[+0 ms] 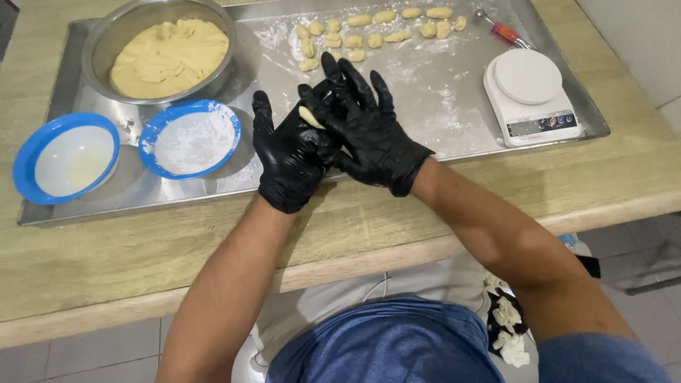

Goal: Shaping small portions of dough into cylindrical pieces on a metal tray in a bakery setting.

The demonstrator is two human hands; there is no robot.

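A wooden counter (142, 262) carries a large steel tray (454, 113) that fills most of its far side, dusted with flour. In the tray's far left corner stands a steel mixing bowl (103, 42) holding a mass of pale yellow dough (169, 57). Near the tray's right edge sits a white kitchen scale (530, 96), with a red-handled scoop (502, 30) lying just beyond it. Along the tray's left near edge are two blue-rimmed dishes: one (65, 157) at the corner with a little clear liquid, the other (190, 138) beside it coated with white flour. A scatter of small shaped dough pieces (369, 32) lies along the tray's far edge. Over the tray's near middle, both hands wear black gloves: the left hand (287, 156) lies palm up, cupping a small dough piece (310, 117), and the right hand (365, 131) presses flat across it, fingers spread, so the piece is grasped between the two palms.
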